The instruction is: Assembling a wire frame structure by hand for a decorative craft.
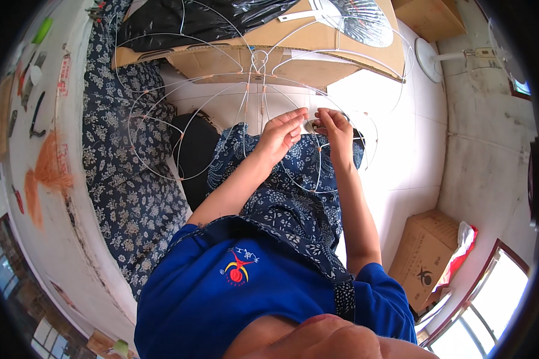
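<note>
A large butterfly-shaped frame of thin pale wire (161, 82) spreads before me and over my lap, with brownish wraps at several of its joints. My left hand (279, 135) is closed, thumb and forefinger pinched beside one of the wires. Close on its right, my right hand (334, 130) is closed too, its fingertips pinched nearly against the left ones. Whatever thin thing lies between the fingertips is too small to make out. A small dark shiny piece shows under the right fingers, its kind unclear. A blue floral apron (299, 158) covers my lap beneath the frame.
A cardboard box (335, 75) stands ahead, with black plastic (203, 27) and a hand fan (362, 21) on top. Floral cloth (120, 149) hangs at the left beside a white table (54, 110) with tools and tan fibres. Another carton (422, 254) sits at the right.
</note>
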The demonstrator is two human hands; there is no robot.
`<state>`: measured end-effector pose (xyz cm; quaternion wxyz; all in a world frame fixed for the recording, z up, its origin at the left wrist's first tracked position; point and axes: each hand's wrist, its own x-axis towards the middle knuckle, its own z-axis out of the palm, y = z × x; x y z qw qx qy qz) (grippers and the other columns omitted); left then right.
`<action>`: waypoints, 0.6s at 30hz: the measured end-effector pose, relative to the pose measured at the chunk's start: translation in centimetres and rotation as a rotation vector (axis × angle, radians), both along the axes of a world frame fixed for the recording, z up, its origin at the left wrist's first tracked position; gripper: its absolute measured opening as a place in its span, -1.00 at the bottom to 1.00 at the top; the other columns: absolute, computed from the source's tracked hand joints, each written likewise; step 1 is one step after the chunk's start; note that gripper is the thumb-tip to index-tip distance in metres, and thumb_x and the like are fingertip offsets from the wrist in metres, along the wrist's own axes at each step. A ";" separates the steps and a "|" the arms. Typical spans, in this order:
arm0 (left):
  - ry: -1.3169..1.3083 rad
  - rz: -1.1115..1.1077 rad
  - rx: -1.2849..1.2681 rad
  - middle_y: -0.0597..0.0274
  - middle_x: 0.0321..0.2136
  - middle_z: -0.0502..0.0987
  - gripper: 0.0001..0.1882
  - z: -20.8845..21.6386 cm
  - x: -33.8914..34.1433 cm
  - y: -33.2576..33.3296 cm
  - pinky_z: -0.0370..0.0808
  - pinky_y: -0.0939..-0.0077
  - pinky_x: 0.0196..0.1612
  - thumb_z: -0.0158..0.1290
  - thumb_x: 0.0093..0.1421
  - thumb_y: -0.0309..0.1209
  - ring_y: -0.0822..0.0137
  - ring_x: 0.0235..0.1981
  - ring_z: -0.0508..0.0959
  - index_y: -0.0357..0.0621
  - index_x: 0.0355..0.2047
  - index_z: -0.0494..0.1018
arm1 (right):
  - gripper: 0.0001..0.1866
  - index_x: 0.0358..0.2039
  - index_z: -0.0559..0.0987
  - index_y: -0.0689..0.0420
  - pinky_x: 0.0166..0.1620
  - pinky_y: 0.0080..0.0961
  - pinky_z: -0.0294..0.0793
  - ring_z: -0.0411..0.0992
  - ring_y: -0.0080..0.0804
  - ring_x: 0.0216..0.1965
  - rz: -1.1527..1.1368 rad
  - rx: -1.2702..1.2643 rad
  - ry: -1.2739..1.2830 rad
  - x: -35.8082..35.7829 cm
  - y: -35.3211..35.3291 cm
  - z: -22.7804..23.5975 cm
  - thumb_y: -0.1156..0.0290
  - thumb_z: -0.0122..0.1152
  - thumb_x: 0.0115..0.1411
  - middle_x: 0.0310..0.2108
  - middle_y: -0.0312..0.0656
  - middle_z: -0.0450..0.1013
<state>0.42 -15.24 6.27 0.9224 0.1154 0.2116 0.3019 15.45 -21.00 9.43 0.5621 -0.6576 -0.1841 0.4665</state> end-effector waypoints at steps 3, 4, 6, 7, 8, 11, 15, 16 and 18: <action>0.239 -0.030 0.238 0.36 -0.36 0.54 -0.72 -0.7 0.2 0.7 0.29 0.73 -0.55 0.07 0.18 -0.51 0.65 -0.61 0.33 -0.29 -0.08 0.45 | -0.78 -0.31 0.61 0.20 -0.38 -0.65 0.40 0.46 -0.55 -0.45 0.066 -0.069 -0.464 0.0 1.6 -0.1 0.30 0.20 0.17 -0.39 -0.19 0.53; 0.415 -0.023 0.406 0.39 -0.43 0.53 -0.74 -0.9 0.4 0.7 0.28 0.73 -0.59 0.07 0.18 -0.52 0.64 -0.65 0.33 -0.28 -0.10 0.47 | -0.78 -0.31 0.61 0.20 -0.38 -0.65 0.40 0.46 -0.55 -0.45 0.068 -0.069 -0.465 0.1 2.1 -0.1 0.30 0.20 0.17 -0.39 -0.19 0.53; 0.715 -0.086 0.604 0.34 -0.44 0.53 -0.79 0.8 1.0 0.5 0.34 0.67 -0.59 0.07 0.16 -0.55 0.59 -0.64 0.40 -0.27 -0.17 0.49 | -0.78 -0.32 0.62 0.17 -0.40 -0.55 0.40 0.45 -0.47 -0.52 0.115 0.006 -0.869 0.5 2.7 -0.1 0.28 0.21 0.15 -0.46 -0.16 0.53; 0.790 0.025 0.848 0.30 -0.44 0.54 -0.80 1.3 1.2 0.2 0.37 0.65 -0.56 0.07 0.13 -0.57 0.56 -0.60 0.44 -0.27 -0.20 0.49 | -0.76 -0.33 0.62 0.16 -0.36 -0.48 0.42 0.46 -0.39 -0.52 0.109 -0.012 -0.887 0.4 3.1 0.2 0.25 0.22 0.13 -0.50 -0.14 0.52; 0.862 0.145 1.092 0.27 -0.43 0.54 -0.82 1.4 1.2 0.1 0.41 0.63 -0.53 0.07 0.11 -0.60 0.53 -0.56 0.48 -0.27 -0.24 0.49 | -0.76 -0.33 0.62 0.16 -0.36 -0.48 0.42 0.46 -0.39 -0.52 0.112 -0.011 -0.887 0.0 3.4 0.5 0.25 0.22 0.13 -0.50 -0.14 0.52; 0.715 0.201 0.924 0.23 -0.42 0.54 -0.78 0.4 1.3 0.1 0.50 0.61 -0.40 0.07 0.08 -0.63 0.48 -0.47 0.52 -0.28 -0.22 0.43 | -0.75 -0.34 0.61 0.15 -0.32 -0.47 0.45 0.53 -0.35 -0.43 0.143 0.050 -0.650 -0.7 3.5 0.9 0.23 0.13 0.20 -0.48 -0.13 0.54; 0.440 0.172 0.473 0.21 -0.33 0.50 -0.78 -0.9 1.4 -0.1 0.55 0.55 -0.27 0.02 0.18 -0.59 0.40 -0.29 0.55 -0.27 -0.15 0.36 | -0.71 -0.30 0.58 0.09 -0.33 -0.45 0.47 0.56 -0.28 -0.43 0.280 -0.097 -0.641 -0.5 2.1 1.0 0.17 -0.02 0.27 -0.50 -0.09 0.54; 0.380 0.129 0.391 0.18 -0.30 0.51 -0.80 -1.0 1.4 -0.2 0.56 0.52 -0.25 0.00 0.21 -0.56 0.36 -0.24 0.56 -0.27 -0.14 0.35 | -0.71 -0.30 0.58 0.09 -0.33 -0.45 0.47 0.56 -0.28 -0.43 0.285 -0.097 -0.641 -0.4 1.9 1.0 0.17 -0.02 0.27 -0.50 -0.09 0.54; 0.341 0.118 0.323 0.17 -0.30 0.51 -0.80 -1.0 1.4 -0.4 0.56 0.52 -0.27 0.00 0.22 -0.55 0.34 -0.22 0.57 -0.26 -0.14 0.35 | -0.71 -0.25 0.57 0.08 -0.34 -0.39 0.48 0.55 -0.21 -0.44 0.341 -0.235 -0.883 -0.1 1.3 1.3 0.19 -0.04 0.27 -0.49 -0.09 0.54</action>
